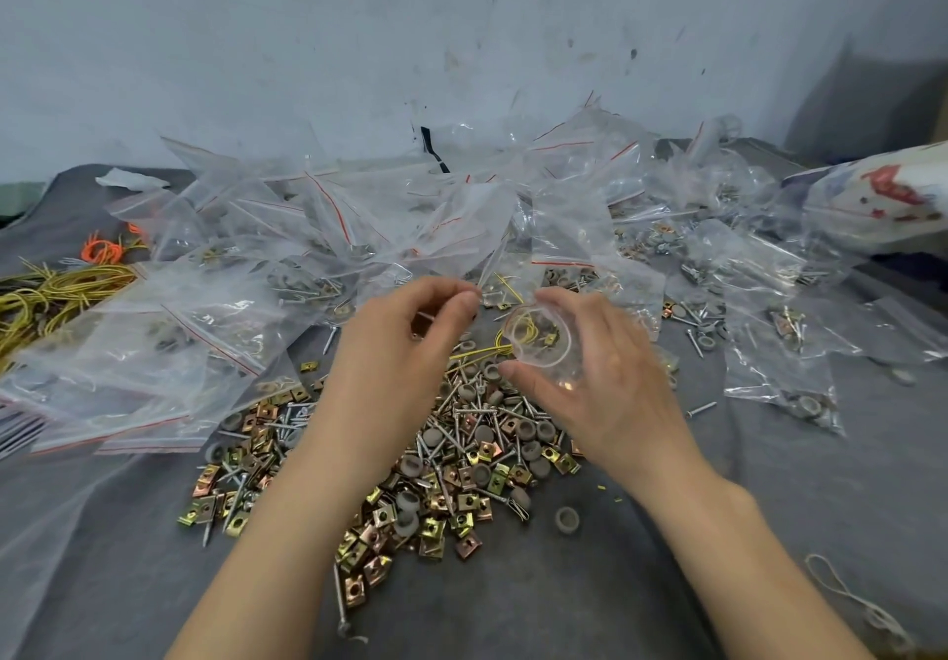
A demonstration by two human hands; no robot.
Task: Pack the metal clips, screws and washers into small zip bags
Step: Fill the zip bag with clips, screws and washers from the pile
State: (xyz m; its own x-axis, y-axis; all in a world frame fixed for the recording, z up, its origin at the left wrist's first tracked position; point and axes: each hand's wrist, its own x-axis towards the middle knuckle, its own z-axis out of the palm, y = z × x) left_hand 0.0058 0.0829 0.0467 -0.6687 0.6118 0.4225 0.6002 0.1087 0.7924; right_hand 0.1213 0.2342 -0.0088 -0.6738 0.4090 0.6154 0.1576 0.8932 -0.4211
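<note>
**Roughly midway: many bags filled, a big loose pile left**

Plainly, we are deep in the job but not near its end. Across the grey cloth (667, 582), from nine o'clock round to three o'clock, lies a wide heap of filled bags (318, 228), red-striped at the seal, and we can make out screws, clips and grey washers through many of them. Whether every one is zipped shut we cannot tell.

At the centre, running down toward six o'clock, sits the loose pile (451, 459): brass-coloured clips (464, 500), long screws (464, 410) and round grey washers (567, 520), thickly mixed. That is what remains, and we judge it enough for many more bags.

Our right hand (600, 377) holds a small clear bag (544, 346) just above the pile's twelve o'clock edge; thumb and fingers curl loosely round it, keeping its mouth rounded open. Inside we see a yellow tie and perhaps a clip, though the plastic blurs the detail. Our left hand (405, 346) is at nine o'clock of that bag, fingers pinched together near its rim. Whether it grips a small part or the bag's lip, we cannot tell.

At nine o'clock on the cloth lie yellow wire ties (56, 295) with an orange bunch (102, 250) beyond them. A printed sack (887, 198) rests at two o'clock.

We judge this bag to be mid-filling, not yet sealed.
</note>
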